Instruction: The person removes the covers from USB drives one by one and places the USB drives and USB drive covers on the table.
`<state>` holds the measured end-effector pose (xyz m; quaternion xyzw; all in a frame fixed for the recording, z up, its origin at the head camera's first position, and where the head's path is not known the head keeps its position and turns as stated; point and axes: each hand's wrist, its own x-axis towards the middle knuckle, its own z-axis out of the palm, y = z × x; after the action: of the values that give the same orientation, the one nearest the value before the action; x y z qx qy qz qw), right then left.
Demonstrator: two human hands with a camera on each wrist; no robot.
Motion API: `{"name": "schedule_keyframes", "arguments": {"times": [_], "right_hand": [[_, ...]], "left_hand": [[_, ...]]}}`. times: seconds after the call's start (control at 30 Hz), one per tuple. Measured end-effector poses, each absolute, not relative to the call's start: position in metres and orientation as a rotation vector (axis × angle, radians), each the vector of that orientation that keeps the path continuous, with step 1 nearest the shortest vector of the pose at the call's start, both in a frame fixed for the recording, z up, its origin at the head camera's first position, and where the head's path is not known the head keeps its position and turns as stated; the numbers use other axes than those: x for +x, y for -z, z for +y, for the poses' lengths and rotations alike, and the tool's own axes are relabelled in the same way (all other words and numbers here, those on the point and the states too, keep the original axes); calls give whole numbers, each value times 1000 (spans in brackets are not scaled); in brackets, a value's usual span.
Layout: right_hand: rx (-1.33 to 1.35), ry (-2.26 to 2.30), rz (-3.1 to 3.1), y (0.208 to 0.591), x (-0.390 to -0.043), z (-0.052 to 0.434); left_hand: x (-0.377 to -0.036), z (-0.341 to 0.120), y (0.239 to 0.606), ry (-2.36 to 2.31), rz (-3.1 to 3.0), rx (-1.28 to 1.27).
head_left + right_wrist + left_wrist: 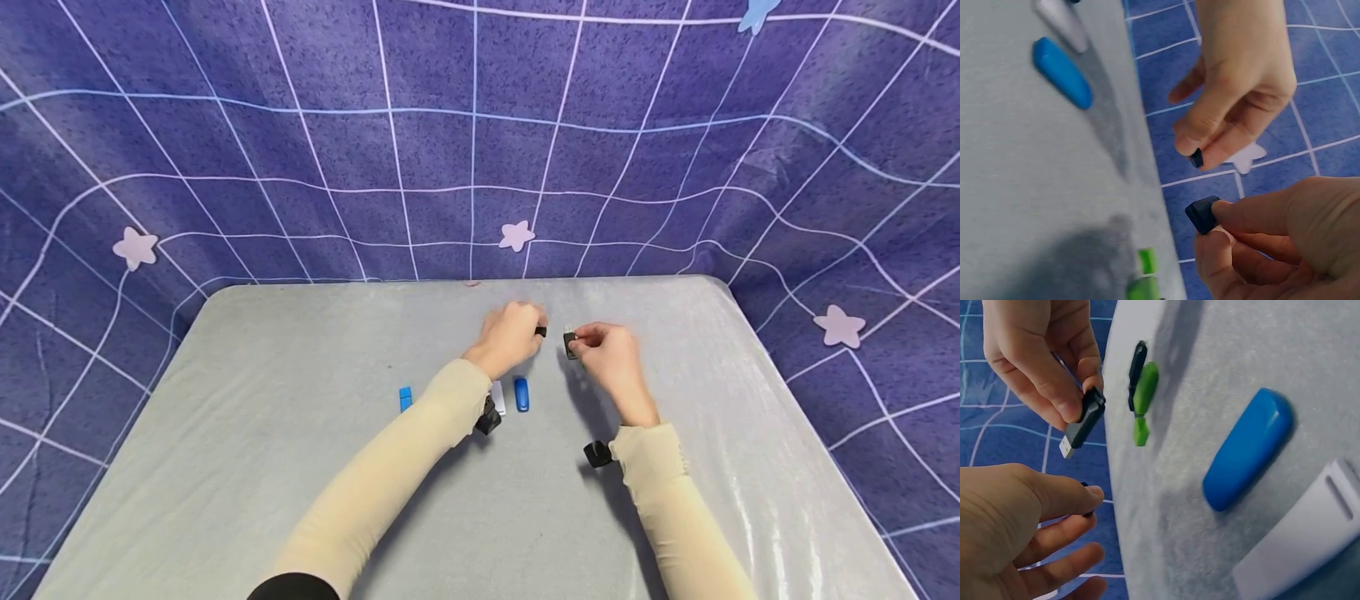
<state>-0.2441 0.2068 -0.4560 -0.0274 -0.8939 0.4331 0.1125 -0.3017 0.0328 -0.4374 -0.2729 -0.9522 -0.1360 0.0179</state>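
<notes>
**A:** From the head camera, where are your hands?

**B:** Both are raised over the grey cloth-covered table [300,467], toward its far edge. Your left hand [508,336] is curled, pinching a small black cap [540,332] at its fingertips. Your right hand [609,354] pinches a short black USB stick [570,343], just beside the cap but apart from it. Nearer you lie a glossy blue oval USB drive [521,393], a white flat USB drive [498,397] beside it, partly under your left wrist, and a small light-blue piece [406,398] further toward the left edge.

**A:** And your left wrist camera?

**B:** Your right hand [1041,356] grips the black stick [1082,422] between thumb and forefinger, its metal plug bare and pointing down toward your left hand [1010,531]. Your left thumb and fingers close on the black cap [1087,512], mostly hidden. On the table you see the blue oval drive [1247,447], the white drive [1307,540] with a slot in it, and a green and black clip-shaped piece [1141,394] close to the table's edge.

**A:** The right wrist camera?

**B:** Your right hand [1285,244] pinches the stick's black body [1202,214] at thumb and fingertip. Your left hand [1241,94] holds the cap [1196,157] just above it, a small gap between them. The blue drive [1061,72] and the white one [1060,19] lie on the table; the green piece [1146,275] shows at the table's edge.
</notes>
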Motion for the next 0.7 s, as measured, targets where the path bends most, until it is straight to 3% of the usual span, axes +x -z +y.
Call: {"name": "schedule_keyframes", "arguments": {"times": [0.7], "right_hand": [[-111, -1105, -2696, 479, -244, 200]], "left_hand": [[-306, 51, 460, 389, -3072, -794]]}}
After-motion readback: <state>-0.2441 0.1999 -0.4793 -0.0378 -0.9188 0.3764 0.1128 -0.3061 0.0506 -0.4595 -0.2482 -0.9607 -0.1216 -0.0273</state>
